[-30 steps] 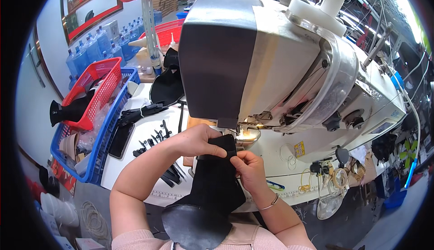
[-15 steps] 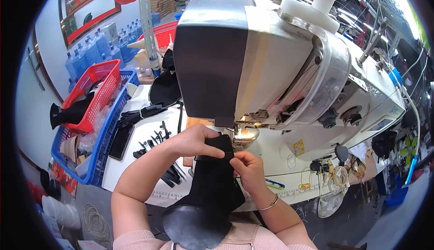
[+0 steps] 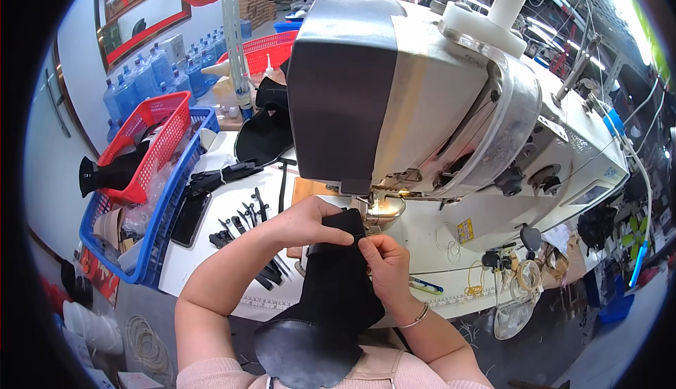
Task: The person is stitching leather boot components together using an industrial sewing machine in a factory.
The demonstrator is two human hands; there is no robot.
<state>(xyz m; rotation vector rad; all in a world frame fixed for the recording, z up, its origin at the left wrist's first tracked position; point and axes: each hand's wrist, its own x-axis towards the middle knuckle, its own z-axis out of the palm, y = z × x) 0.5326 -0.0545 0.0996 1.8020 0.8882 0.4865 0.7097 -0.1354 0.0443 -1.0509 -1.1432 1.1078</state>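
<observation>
A black boot upper (image 3: 331, 290) stretches from my lap up to the sewing machine (image 3: 341, 100); its smooth rounded part lies nearest me. Around its narrow top edge my left hand (image 3: 313, 221) is closed, thumb pressed flat on the upper side and fingers mostly hidden behind. At the right side of that edge, my right hand (image 3: 387, 266) pinches the material between thumb and forefinger. Both hands are just in front of the lit needle area (image 3: 386, 207), and the upper is apart from the needle.
Left on the white table (image 3: 211, 262) lie a phone (image 3: 190, 218), black straps with buckles (image 3: 246, 213) and more black pieces (image 3: 264, 135). A blue crate (image 3: 151, 262) with a red basket (image 3: 158, 118) stands beyond the table's left end. A pen-like tool (image 3: 426, 285) lies right of my hand.
My view has shifted slightly, so the machine appears a little to the right. Both hands keep their hold on the boot upper's top edge, with hardly any movement.
</observation>
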